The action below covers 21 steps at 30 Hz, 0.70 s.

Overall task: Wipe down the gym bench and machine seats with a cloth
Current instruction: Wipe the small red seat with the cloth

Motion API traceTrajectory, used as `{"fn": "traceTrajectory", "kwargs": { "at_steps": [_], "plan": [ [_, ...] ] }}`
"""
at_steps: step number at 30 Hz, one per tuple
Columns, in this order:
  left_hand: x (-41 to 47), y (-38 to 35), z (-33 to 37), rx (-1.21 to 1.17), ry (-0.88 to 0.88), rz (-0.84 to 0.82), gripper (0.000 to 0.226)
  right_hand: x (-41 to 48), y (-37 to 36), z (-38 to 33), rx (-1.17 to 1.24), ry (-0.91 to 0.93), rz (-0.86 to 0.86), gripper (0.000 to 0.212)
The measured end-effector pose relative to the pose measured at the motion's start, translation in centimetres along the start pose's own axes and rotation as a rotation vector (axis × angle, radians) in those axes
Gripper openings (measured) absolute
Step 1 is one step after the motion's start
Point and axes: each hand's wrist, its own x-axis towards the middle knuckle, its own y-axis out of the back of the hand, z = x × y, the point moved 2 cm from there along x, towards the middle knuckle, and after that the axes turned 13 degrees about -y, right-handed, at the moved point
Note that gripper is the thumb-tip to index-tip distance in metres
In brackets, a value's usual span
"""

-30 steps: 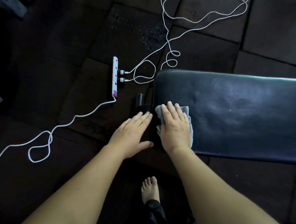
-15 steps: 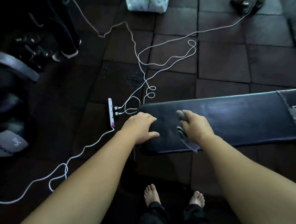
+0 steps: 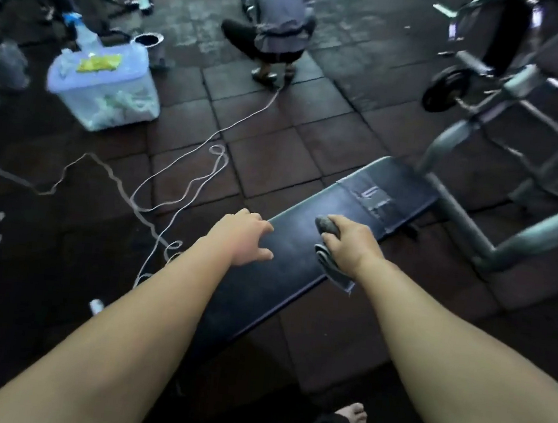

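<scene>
A black padded gym bench (image 3: 296, 251) runs diagonally from near my feet up to the right, with a taped patch near its far end. My right hand (image 3: 348, 244) is closed on a bunched grey cloth (image 3: 328, 268) pressed against the bench's right edge; part of the cloth hangs over the side. My left hand (image 3: 242, 236) rests on the bench's left edge, holding nothing, with its fingers curled over the pad.
White cables (image 3: 183, 194) loop over the dark floor tiles to the left. A clear plastic bin (image 3: 104, 89) stands at the far left. A person (image 3: 278, 21) crouches beyond. A grey rack with a weight plate (image 3: 445, 89) stands at the right. My bare feet (image 3: 354, 419) are below.
My view has lifted and turned, so the bench now runs diagonally. My right hand has bunched the cloth and slid it farther along the bench; my left hand followed along the left edge.
</scene>
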Motion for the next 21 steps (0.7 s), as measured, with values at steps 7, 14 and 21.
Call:
{"fn": "traceTrajectory", "kwargs": {
  "at_steps": [7,14,21],
  "plan": [
    [15.4,6.6,13.3,0.072,-0.241,0.009,0.063,3.6,14.1,12.4,0.079,-0.161,0.182,0.035],
    [29.0,11.5,26.8,0.17,-0.511,-0.048,0.061,4.4,24.6,23.9,0.231,-0.35,0.354,0.037],
    [43.1,16.2,40.3,0.335,-0.812,-0.063,0.061,6.4,33.6,33.9,0.387,-0.594,0.542,0.033]
  ]
}}
